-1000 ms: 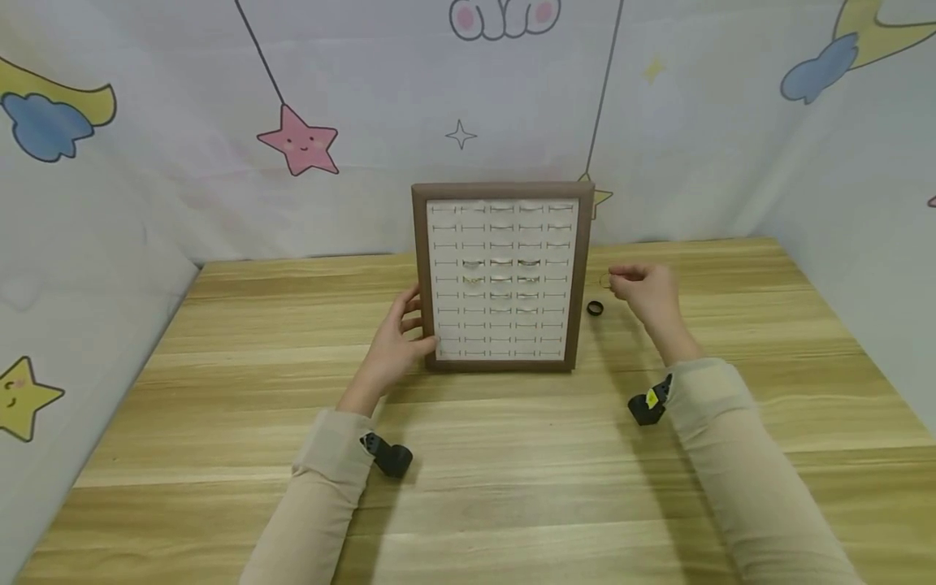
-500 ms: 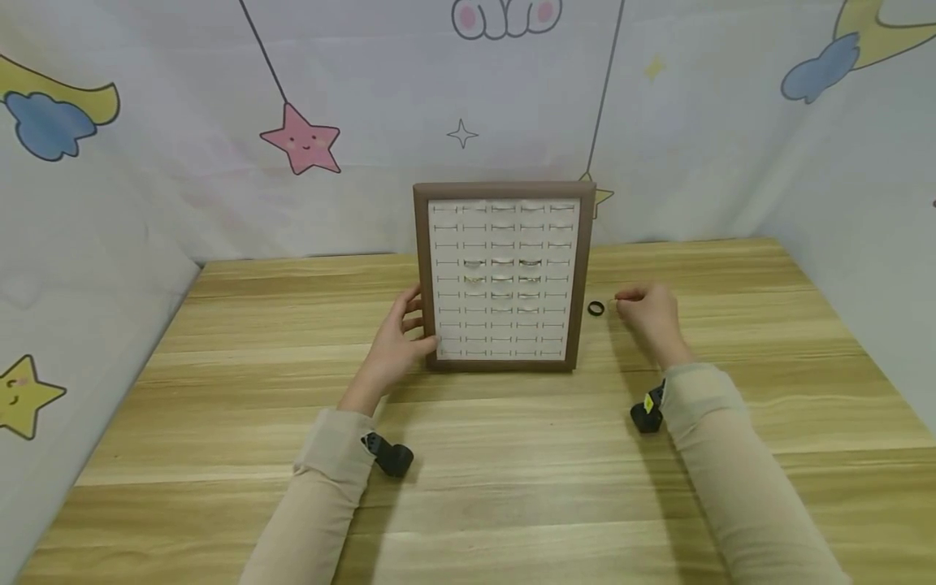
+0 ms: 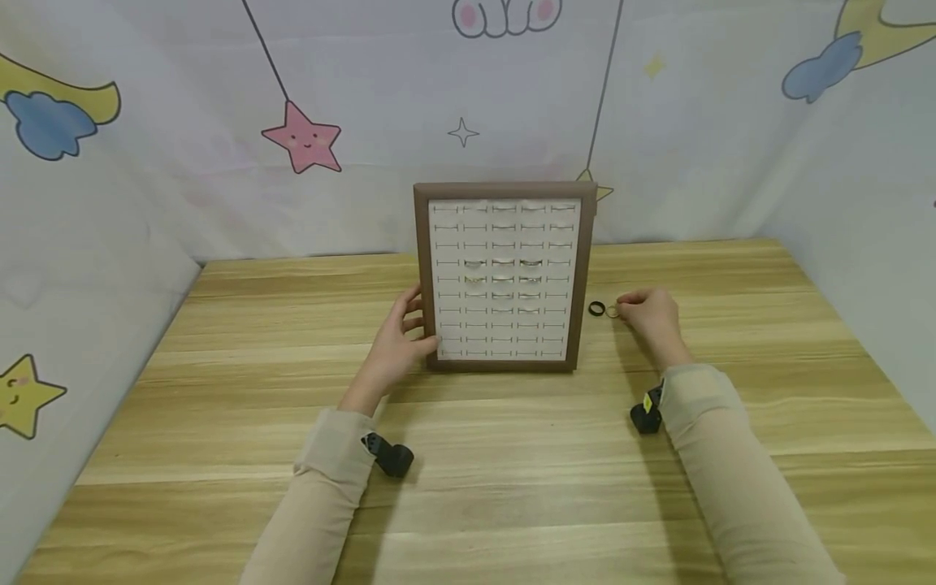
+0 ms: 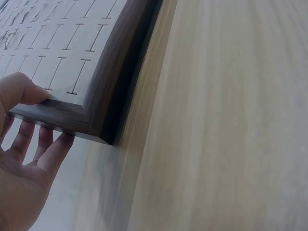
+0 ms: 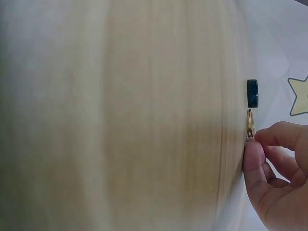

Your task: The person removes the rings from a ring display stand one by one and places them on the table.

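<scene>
the thin gold ring (image 3: 611, 311) lies on the light wooden table (image 3: 512, 455), just beside a black band ring (image 3: 596, 308), right of the brown-framed white ring display tray (image 3: 581, 268). your right hand (image 3: 651, 313) pinches it at the fingertips (image 5: 255, 151). your left hand (image 3: 398, 341) grips the tray's left edge, thumb on its frame.

A thin gold ring (image 3: 611, 311) is pinched flat against the wooden table — just beside a black ring (image 3: 596, 308), right of the upright brown-framed ring tray (image 3: 582, 276).

Black ring (image 3: 596, 308), gold ring (image 3: 611, 310)
</scene>
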The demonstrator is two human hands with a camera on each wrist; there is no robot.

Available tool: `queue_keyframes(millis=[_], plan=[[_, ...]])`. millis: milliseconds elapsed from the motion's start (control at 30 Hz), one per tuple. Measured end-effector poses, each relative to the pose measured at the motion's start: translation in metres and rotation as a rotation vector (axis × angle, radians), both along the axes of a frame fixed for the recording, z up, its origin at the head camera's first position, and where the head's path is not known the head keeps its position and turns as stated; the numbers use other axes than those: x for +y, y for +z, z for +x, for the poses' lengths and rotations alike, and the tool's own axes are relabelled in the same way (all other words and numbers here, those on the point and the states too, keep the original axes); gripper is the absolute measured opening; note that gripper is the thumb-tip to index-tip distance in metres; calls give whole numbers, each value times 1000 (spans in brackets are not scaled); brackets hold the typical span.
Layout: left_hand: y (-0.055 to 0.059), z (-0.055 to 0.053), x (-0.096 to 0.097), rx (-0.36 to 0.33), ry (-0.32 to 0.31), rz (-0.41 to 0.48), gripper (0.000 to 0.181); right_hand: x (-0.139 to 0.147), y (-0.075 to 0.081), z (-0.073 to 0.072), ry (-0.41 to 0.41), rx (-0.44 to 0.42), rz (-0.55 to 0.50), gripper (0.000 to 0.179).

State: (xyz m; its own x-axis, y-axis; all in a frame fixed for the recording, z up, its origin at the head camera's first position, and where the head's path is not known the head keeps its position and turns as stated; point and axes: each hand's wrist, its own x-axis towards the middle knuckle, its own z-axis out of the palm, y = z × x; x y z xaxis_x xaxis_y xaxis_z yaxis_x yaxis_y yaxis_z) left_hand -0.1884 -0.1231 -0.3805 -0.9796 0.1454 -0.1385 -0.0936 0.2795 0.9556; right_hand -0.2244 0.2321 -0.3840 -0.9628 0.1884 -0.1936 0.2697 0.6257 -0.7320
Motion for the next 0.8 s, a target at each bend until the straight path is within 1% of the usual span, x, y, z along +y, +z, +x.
queue_keyframes(millis=[233, 300, 400, 533, 667, 800], plan=[[0, 0, 0, -7, 1, 5, 86, 2, 2, 0, -21, 4, -25, 35], [1, 0, 0, -7, 1, 4, 86, 4, 3, -1, -37, -1, -53, 37], [1, 0, 1, -8, 4, 6, 86, 6, 7, -1, -51, 15, -55, 38], [1, 0, 1, -3, -1, 8, 86, 5, 17, -2, -67, 85, -42, 40], [1, 0, 1, -3, 0, 0, 86, 1, 28, -5, -81, 148, -124, 43], [1, 0, 0, -2, 1, -3, 86, -5, 40, -6, -90, 218, -181, 44]])
